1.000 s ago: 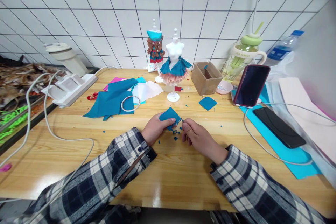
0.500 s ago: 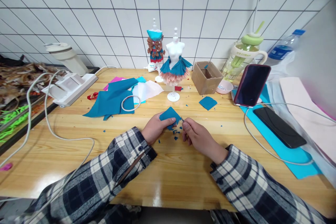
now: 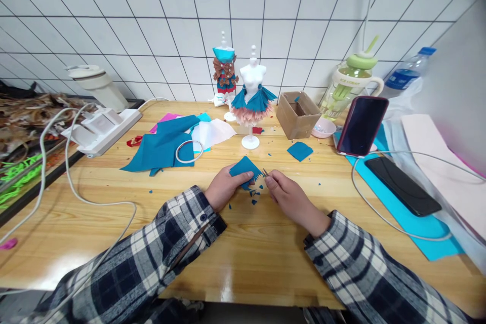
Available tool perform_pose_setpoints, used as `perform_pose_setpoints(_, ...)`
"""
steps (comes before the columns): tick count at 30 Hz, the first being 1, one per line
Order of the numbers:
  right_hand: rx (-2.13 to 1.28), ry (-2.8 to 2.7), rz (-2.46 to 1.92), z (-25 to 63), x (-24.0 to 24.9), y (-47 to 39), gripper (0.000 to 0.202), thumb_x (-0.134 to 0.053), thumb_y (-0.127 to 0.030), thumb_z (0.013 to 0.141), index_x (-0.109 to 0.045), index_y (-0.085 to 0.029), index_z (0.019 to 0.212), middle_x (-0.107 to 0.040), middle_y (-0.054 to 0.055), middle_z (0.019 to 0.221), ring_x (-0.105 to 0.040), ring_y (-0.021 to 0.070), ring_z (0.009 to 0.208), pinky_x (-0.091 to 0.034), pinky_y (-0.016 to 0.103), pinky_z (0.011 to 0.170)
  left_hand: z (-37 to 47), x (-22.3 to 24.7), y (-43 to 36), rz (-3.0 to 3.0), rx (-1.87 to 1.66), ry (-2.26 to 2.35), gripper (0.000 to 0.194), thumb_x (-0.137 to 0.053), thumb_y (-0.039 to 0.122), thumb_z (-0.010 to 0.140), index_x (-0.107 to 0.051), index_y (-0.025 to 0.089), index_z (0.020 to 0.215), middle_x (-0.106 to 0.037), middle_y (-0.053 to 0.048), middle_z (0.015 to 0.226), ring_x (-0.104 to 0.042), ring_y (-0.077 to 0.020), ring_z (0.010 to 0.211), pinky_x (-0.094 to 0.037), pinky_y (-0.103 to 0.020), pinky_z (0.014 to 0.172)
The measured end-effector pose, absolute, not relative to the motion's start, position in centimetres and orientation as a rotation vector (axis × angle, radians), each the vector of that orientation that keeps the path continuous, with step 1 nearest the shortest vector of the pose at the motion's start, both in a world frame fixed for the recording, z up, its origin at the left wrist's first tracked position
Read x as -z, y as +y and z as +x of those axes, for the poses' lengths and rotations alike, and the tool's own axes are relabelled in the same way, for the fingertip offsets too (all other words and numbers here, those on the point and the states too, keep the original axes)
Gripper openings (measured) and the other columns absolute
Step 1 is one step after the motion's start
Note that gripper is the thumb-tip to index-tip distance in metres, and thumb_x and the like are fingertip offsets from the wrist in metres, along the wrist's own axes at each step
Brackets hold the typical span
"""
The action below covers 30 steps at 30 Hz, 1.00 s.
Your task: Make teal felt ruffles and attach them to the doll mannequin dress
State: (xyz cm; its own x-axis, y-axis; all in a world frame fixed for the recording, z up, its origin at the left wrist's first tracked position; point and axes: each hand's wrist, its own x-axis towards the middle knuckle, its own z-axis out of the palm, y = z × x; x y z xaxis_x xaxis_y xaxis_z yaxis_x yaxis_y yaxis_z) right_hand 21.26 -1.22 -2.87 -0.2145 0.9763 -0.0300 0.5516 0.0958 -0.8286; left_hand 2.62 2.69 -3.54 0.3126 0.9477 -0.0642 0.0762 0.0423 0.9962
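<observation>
My left hand [image 3: 222, 187] pinches a small teal crepe paper piece [image 3: 245, 168] between thumb and fingers; its right edge is cut into jagged points. Close by on the right, my right hand [image 3: 286, 193] grips small scissors [image 3: 265, 172], whose slim, parted blades point at that jagged edge without touching it. The handles are hidden in my fingers. Little teal scraps [image 3: 253, 201] lie on the table just below the paper. Behind my hands stands a white mini mannequin [image 3: 253, 78] wearing a teal and pink ruffled skirt [image 3: 255, 104].
Teal sheets [image 3: 163, 144] with a white ring [image 3: 189, 152] lie left; another teal piece [image 3: 299, 151] lies right. Behind are a second dressed mannequin [image 3: 225, 71], cardboard box [image 3: 298, 116] and pink bowl [image 3: 324, 128]. Phones [image 3: 402, 186], cables, a power strip [image 3: 110, 131] and bottles [image 3: 351, 83] flank the table.
My right hand has drawn slightly right, so the scissors' blades now stand apart from the paper's edge, where they were against it. The left hand holds the paper nearly still.
</observation>
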Motion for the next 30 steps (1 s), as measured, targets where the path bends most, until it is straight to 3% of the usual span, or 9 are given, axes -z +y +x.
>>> perform_pose_setpoints(4, -0.823, -1.809, -1.605, 22.3, 2.0, -0.8, 0.03, -0.037, -0.049, 0.093, -0.052, -0.023, 0.089, -0.06, -0.002, 0.072, -0.055, 0.0158, 0.066, -0.037, 0.026, 0.059, 1.8, 1.8, 2.9, 2.117, -1.08, 1.096, 0.017, -0.063, 0.032, 0.079, -0.069, 0.019, 0.088, -0.065, -0.009, 0.117, -0.054, -0.0276, 0.113, -0.039, -0.046, 0.101)
perform_pose_setpoints(6, -0.676, -1.823, -1.695, 23.0, 1.6, -0.4, 0.028, -0.042, -0.048, 0.092, -0.055, -0.024, 0.098, -0.064, -0.001, 0.077, -0.057, 0.0173, 0.069, -0.036, 0.026, 0.059, 1.1, 0.9, 3.2, 2.383, -1.099, 1.062, 0.012, -0.06, 0.029, 0.081, -0.069, 0.021, 0.085, -0.063, -0.007, 0.123, -0.05, -0.0263, 0.119, -0.034, -0.046, 0.105)
perform_pose_setpoints(9, -0.445, -1.942, -1.78, 24.4, 1.5, 0.2, 0.025, -0.049, -0.046, 0.089, -0.06, -0.024, 0.094, -0.067, 0.003, 0.088, -0.06, 0.0194, 0.078, -0.037, 0.028, 0.062, 0.3, 0.5, 3.7, 2.335, -1.096, 1.226, 0.017, -0.058, 0.034, 0.083, -0.069, 0.021, 0.085, -0.069, -0.007, 0.109, -0.057, -0.0239, 0.107, -0.039, -0.04, 0.099)
perform_pose_setpoints(14, -0.393, -2.145, -1.729, 25.9, 1.7, 0.8, 0.025, -0.053, -0.043, 0.087, -0.068, -0.023, 0.092, -0.068, 0.005, 0.09, -0.06, 0.0205, 0.086, -0.04, 0.03, 0.07, 0.0, 1.9, 4.8, 1.69, -1.088, 1.526, 0.035, -0.059, 0.048, 0.079, -0.068, 0.015, 0.087, -0.07, -0.003, 0.078, -0.06, -0.0194, 0.071, -0.046, -0.03, 0.069)
perform_pose_setpoints(18, -0.543, -2.345, -1.568, 26.8, 1.6, 0.7, 0.022, -0.058, -0.04, 0.085, -0.07, -0.024, 0.093, -0.069, 0.004, 0.089, -0.061, 0.0191, 0.083, -0.043, 0.029, 0.073, -0.8, 2.6, 6.1, 1.624, -1.055, 1.492, 0.038, -0.062, 0.049, 0.076, -0.068, 0.014, 0.088, -0.07, -0.003, 0.077, -0.059, -0.0181, 0.068, -0.044, -0.027, 0.065)
perform_pose_setpoints(22, -0.346, -2.309, -1.708, 28.0, 1.8, 0.4, 0.025, -0.058, -0.042, 0.085, -0.07, -0.023, 0.096, -0.068, 0.007, 0.094, -0.06, 0.0229, 0.09, -0.045, 0.034, 0.079, -2.1, 2.7, 7.4, 1.72, -1.008, 1.551, 0.037, -0.063, 0.05, 0.075, -0.069, 0.015, 0.085, -0.069, -0.002, 0.073, -0.058, -0.0176, 0.065, -0.043, -0.027, 0.063)
perform_pose_setpoints(26, -0.058, -2.187, -1.731, 27.2, 2.0, 1.0, 0.042, -0.057, -0.042, 0.085, -0.062, -0.018, 0.119, -0.061, 0.012, 0.116, -0.053, 0.029, 0.109, -0.042, 0.042, 0.095, -2.4, 3.2, 8.1, 1.679, -0.993, 1.546, 0.039, -0.061, 0.052, 0.075, -0.069, 0.015, 0.085, -0.07, -0.003, 0.073, -0.06, -0.0185, 0.066, -0.044, -0.027, 0.062)
perform_pose_setpoints(30, -0.047, -2.282, -1.568, 24.1, 2.4, 3.3, 0.051, -0.04, -0.039, 0.094, -0.046, -0.012, 0.137, -0.048, 0.014, 0.14, -0.04, 0.0269, 0.13, -0.031, 0.044, 0.11, -2.2, 3.6, 8.4, 1.709, -0.937, 1.486, 0.042, -0.062, 0.052, 0.074, -0.07, 0.015, 0.093, -0.073, -0.005, 0.084, -0.064, -0.022, 0.075, -0.047, -0.031, 0.069)
